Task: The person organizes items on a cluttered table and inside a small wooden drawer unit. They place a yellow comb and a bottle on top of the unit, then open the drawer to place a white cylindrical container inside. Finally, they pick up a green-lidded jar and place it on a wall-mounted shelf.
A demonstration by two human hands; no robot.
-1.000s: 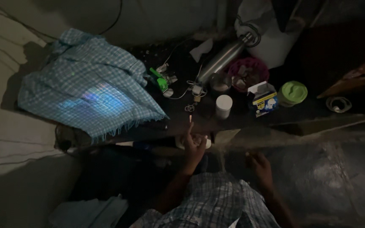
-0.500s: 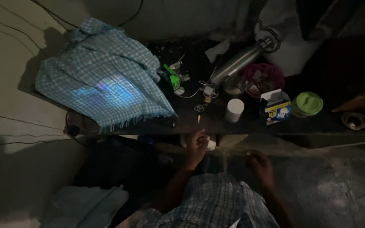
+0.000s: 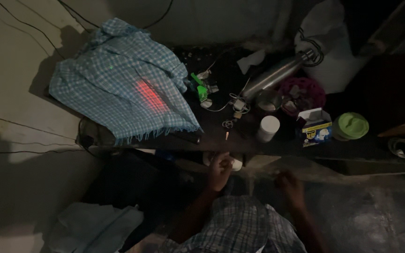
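Fingers of the left hand (image 3: 220,169) curl loosely over a small white round object (image 3: 235,164) just under the dark surface's (image 3: 277,145) front edge; whether they grip it is unclear. Blurred, the right hand (image 3: 290,186) hangs beside it, its openness unreadable. A second ago the left hand held a small pale stick (image 3: 227,136) upright; now that one stick lies on the surface beside one white cylindrical jar (image 3: 267,128), and the blue checked cloth's (image 3: 123,79) glow is red, not blue.

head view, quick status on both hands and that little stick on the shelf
Left hand curled at shelf edge, grip unclear. Right hand blurred, low, apart. Small stick lies alone on shelf, nothing over it.
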